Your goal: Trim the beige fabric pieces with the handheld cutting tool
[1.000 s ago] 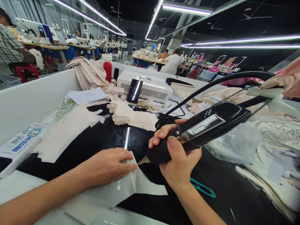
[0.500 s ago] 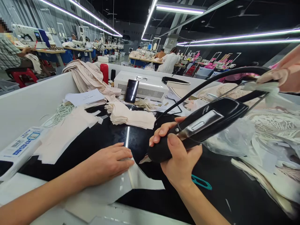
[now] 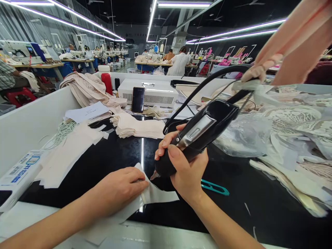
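My left hand (image 3: 121, 186) lies at the near middle of the black work surface, fingers bent around a white fabric piece (image 3: 158, 194). A corner of that piece sticks up beyond the fingers, and the rest runs under my hand toward the near edge. My right hand (image 3: 185, 169) is wrapped round a black corded hand tool (image 3: 199, 128) with a silver lever on its side. The tool tilts, its rounded end low beside the fabric; its working tip is hidden. A teal slotted tool (image 3: 215, 187) lies just right of my right wrist.
Stacked pale fabric pieces (image 3: 140, 127) lie ahead, before an upright phone (image 3: 138, 99) and a white vented box (image 3: 158, 94). A clear plastic bag (image 3: 241, 138) and lace pieces crowd the right. The tool's black cord (image 3: 192, 90) arches up to pale fabric strips.
The view has shifted a little. My left fingers have curled more, and the fabric's corner now stands up past them. The tool stays in my right hand near the fabric.
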`<state>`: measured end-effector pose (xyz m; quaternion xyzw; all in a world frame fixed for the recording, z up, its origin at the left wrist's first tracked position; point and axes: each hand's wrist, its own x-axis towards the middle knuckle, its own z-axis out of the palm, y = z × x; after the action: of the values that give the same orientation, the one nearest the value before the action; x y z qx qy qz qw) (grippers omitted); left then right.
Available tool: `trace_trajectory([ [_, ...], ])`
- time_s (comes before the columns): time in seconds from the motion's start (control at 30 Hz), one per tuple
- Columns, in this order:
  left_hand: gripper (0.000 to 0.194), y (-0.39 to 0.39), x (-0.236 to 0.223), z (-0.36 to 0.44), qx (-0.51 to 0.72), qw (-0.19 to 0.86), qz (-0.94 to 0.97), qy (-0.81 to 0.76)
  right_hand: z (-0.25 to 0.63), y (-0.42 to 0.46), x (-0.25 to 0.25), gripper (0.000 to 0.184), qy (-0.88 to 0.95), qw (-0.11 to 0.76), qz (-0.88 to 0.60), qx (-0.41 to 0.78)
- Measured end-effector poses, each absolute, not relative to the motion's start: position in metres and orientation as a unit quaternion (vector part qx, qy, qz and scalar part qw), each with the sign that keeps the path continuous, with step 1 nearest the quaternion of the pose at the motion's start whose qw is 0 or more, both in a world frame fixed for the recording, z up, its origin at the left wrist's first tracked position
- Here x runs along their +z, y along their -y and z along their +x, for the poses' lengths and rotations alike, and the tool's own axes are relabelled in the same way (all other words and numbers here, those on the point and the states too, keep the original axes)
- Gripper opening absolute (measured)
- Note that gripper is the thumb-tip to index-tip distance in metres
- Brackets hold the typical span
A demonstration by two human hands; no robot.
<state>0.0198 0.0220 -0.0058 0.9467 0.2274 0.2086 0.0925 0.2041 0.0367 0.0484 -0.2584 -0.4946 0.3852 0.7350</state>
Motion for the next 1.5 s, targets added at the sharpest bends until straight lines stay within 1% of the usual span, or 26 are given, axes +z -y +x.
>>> trace_trajectory([
  [0.13, 0.026, -0.021, -0.006, 0.017, 0.205, 0.097, 0.946, -0.230, 0.202, -0.035, 0.050, 0.036, 0.492, 0.732, -0.263, 0.392],
  [0.53, 0.026, -0.019, -0.010, 0.015, 0.198, 0.069, 0.949, -0.234, 0.201, -0.032, 0.050, 0.030, 0.504, 0.722, -0.282, 0.380],
  [0.8, 0.024, -0.015, -0.001, 0.024, 0.239, 0.055, 0.944, -0.220, 0.223, -0.019, 0.056, 0.037, 0.489, 0.737, -0.279, 0.375],
  [1.0, 0.021, -0.007, 0.001, 0.043, 0.211, 0.088, 0.947, -0.228, 0.239, -0.004, 0.050, 0.040, 0.487, 0.738, -0.279, 0.375],
  [1.17, 0.023, -0.002, -0.007, 0.044, 0.181, 0.105, 0.947, -0.245, 0.240, 0.000, 0.048, 0.041, 0.494, 0.732, -0.283, 0.375],
  [1.3, 0.024, 0.000, -0.013, 0.039, 0.188, 0.113, 0.945, -0.242, 0.239, 0.000, 0.048, 0.042, 0.496, 0.729, -0.291, 0.371],
  [1.5, 0.026, 0.001, -0.015, 0.034, 0.208, 0.107, 0.944, -0.230, 0.233, -0.002, 0.051, 0.037, 0.493, 0.728, -0.308, 0.363],
])
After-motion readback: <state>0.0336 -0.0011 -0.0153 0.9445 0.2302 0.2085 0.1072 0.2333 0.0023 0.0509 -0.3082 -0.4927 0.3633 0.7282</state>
